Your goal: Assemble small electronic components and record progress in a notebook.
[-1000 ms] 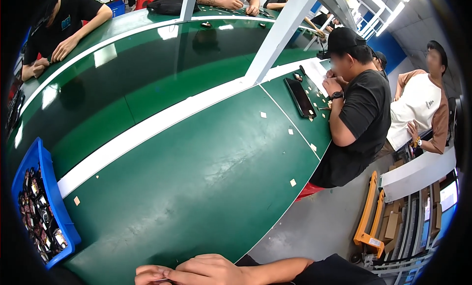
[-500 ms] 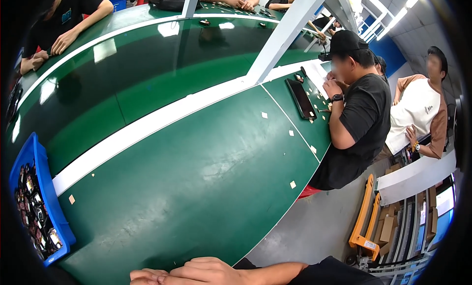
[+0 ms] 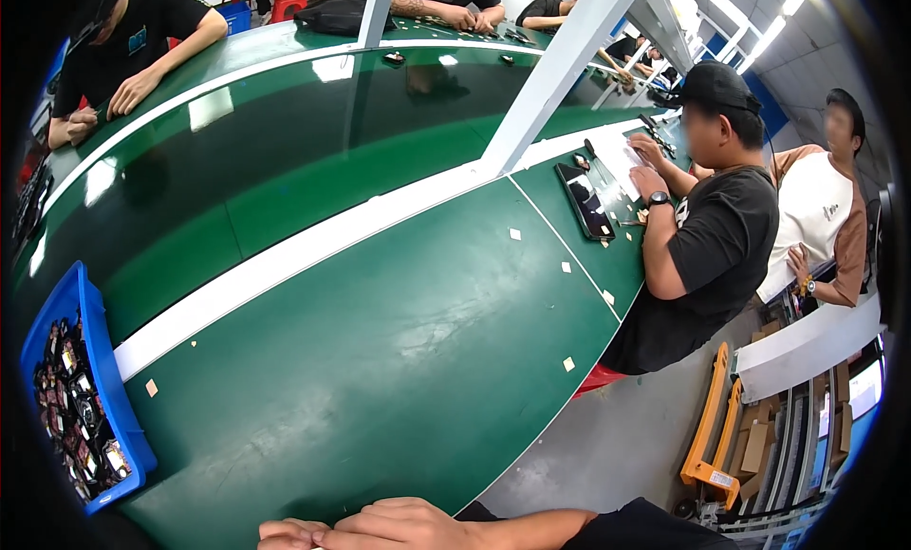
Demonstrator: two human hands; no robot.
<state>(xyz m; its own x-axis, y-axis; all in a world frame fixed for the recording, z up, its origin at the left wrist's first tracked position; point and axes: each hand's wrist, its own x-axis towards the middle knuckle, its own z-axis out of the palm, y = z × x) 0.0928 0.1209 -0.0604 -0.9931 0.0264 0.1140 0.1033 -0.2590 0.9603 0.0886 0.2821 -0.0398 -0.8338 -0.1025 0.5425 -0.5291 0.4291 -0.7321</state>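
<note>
At the lower edge, my right hand (image 3: 403, 525) rests at the near rim of the green table (image 3: 380, 398), its fingers curled and pressed together. My left hand (image 3: 288, 533) meets its fingertips from the left, with only the closed fingers showing. A tiny pale edge shows between the two hands, too little to name. The frame's lower edge cuts off both hands. Nearest to them on the left stands a blue bin (image 3: 123, 427) filled with small dark electronic parts (image 3: 76, 403).
Small pale paper squares (image 3: 152, 388) dot the table. A co-worker in black (image 3: 716, 227) sits at the right beside a black tray-like device (image 3: 585, 201). A white post (image 3: 560, 85) rises from the table divider. Another person (image 3: 816, 208) stands behind, near an orange pallet-jack handle (image 3: 710, 436).
The whole view has shifted slightly down and right. The seated co-worker has raised the head and moved the hands over the paper. My hands stay together in nearly the same pose.
</note>
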